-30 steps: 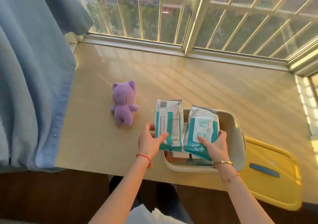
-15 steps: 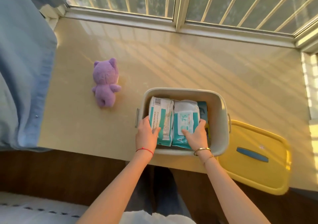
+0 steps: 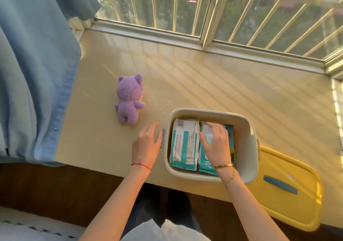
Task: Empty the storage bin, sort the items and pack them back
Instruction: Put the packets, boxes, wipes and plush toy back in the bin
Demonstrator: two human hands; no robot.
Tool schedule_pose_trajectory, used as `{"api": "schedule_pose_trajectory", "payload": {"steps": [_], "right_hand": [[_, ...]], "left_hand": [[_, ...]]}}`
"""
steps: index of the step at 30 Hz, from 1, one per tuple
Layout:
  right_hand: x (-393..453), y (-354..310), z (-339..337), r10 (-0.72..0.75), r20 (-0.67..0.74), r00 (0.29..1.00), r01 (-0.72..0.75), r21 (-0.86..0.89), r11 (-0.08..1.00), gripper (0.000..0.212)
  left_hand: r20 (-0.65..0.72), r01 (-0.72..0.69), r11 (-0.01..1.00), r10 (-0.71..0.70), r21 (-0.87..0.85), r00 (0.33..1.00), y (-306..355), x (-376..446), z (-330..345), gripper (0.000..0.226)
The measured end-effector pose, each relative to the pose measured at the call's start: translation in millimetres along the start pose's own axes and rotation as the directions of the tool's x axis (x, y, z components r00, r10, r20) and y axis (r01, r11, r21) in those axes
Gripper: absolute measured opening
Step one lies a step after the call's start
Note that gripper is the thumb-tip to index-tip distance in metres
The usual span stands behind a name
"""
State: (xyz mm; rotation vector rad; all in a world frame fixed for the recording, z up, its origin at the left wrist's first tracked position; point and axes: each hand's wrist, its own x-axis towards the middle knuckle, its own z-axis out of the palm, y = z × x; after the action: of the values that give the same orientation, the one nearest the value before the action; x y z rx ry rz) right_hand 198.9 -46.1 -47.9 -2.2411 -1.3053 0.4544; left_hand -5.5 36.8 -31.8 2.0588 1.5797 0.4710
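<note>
Right hand is pressing the right wipes pack flat-fingered inside the storage bin beside the left wipes pack, left hand is hovering open over tabletop; plush bear risks being left unpacked.

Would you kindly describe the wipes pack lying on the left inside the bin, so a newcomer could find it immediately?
Start at the wide beige sill under the barred window, then find the grey plastic storage bin at its near edge. Two white-and-teal wipes packs lie side by side inside; the left-hand pack shows a barcode and fine print, and no hand touches it, whereas the right hand rests on its neighbour.
</note>
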Motion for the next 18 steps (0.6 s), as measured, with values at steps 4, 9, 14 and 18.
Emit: {"api": "schedule_pose_trajectory", "payload": {"steps": [4, 9, 14, 18], "right_hand": [[29.8, -54.5, 32.0, -0.085, 0.022, 0.996, 0.084, 0.042, 0.996, 0.037], [72.9, -117.2, 97.9, -0.128, 0.086, 0.988, 0.120, 0.092, 0.989, 0.039], [111.8, -162.1, 179.8, 0.034, 0.252, 0.967, -0.061, 0.103, 0.993, 0.056], [136.1, -182.0, 232.7, 0.193, 0.339, 0.920, -0.207, 0.005, 0.978, 0.071]], "left_hand": [[-0.103, 0.046, 0.999, -0.046, -0.002, 0.994, -58.5, 39.3, -33.5, 0.024], [-0.117, 0.088, 0.995, -0.083, 0.043, 0.990, -133.2, 88.2, -60.7, 0.027], [-0.026, 0.113, 0.992, -0.112, 0.047, 0.993, -195.9, 128.1, -58.8, 0.031], [0.032, 0.105, 0.994, -0.106, 0.034, 0.994, -228.3, 149.3, -52.7, 0.032]]}}
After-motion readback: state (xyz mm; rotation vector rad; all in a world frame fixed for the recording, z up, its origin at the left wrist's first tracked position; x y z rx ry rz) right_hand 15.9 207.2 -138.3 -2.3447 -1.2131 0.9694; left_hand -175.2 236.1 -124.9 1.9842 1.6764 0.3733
